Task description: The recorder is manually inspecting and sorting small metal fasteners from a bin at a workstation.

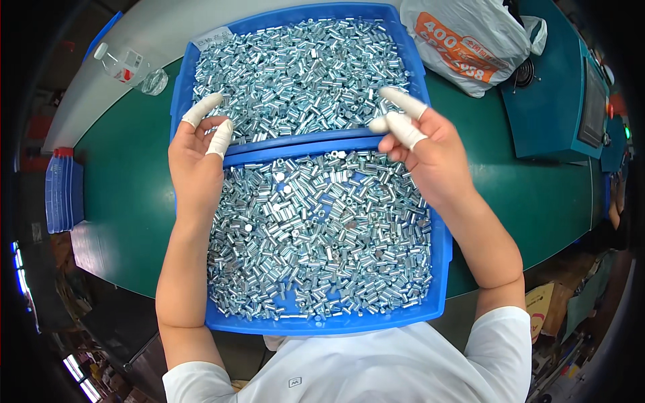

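Observation:
Two blue plastic trays stand one behind the other, full of short, shiny cylindrical metal pieces; some show hexagonal ends. Over the left end of where the rims meet is my left hand, white covers on its thumb and index finger, tips apart and nothing visible between them. My right hand hovers at the right end of those rims, also in white finger covers. Its index finger is stretched out and the other fingers bend; I see no piece in it. The far tray carries a paper label; the near tray reaches the table's front edge.
A green table lies under the trays. At the far left a clear plastic bottle rests on its side, and blue stacked bins stand at the left edge. A white plastic bag and a teal machine occupy the far right.

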Tool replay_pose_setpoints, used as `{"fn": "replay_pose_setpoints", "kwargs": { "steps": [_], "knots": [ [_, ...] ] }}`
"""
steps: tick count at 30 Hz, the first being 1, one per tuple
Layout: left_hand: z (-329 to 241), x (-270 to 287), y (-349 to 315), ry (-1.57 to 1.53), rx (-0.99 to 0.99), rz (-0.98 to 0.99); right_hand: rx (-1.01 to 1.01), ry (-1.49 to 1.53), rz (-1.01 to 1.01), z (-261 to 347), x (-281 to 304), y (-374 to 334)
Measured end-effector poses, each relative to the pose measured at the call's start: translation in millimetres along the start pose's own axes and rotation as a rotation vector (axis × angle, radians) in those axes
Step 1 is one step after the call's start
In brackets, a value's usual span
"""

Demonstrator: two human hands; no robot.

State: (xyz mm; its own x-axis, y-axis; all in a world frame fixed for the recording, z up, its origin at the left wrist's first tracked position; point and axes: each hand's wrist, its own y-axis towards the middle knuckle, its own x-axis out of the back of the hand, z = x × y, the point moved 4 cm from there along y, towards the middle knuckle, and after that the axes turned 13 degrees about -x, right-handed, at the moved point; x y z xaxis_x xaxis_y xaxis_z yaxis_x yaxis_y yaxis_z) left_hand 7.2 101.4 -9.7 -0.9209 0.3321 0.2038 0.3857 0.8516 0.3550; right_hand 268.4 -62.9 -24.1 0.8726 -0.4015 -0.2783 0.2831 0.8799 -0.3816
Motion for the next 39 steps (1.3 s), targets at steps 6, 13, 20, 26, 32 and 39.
{"fn": "replay_pose_setpoints", "kwargs": {
  "steps": [6,13,20,26,32,39],
  "knots": [
    [-6,-3,-3,0.082,-0.095,0.104,0.107,-0.221,-0.029,30,8,-8],
    [-38,-47,-40,0.263,-0.486,0.653,0.442,-1.053,0.209,17,-28,-34],
    [-30,-71,-62,0.477,-0.562,0.802,0.540,-1.438,0.162,-13,-46,-32],
    [-26,-62,-57,0.412,-0.525,0.835,0.632,-1.461,0.240,-20,-48,-30],
    [-37,-40,-35,0.235,-0.347,0.773,0.623,-1.425,0.232,-17,-46,-27],
    [-30,-32,-34,0.237,-0.282,0.854,0.669,-1.372,0.198,-13,-41,-26]
  ]
}}
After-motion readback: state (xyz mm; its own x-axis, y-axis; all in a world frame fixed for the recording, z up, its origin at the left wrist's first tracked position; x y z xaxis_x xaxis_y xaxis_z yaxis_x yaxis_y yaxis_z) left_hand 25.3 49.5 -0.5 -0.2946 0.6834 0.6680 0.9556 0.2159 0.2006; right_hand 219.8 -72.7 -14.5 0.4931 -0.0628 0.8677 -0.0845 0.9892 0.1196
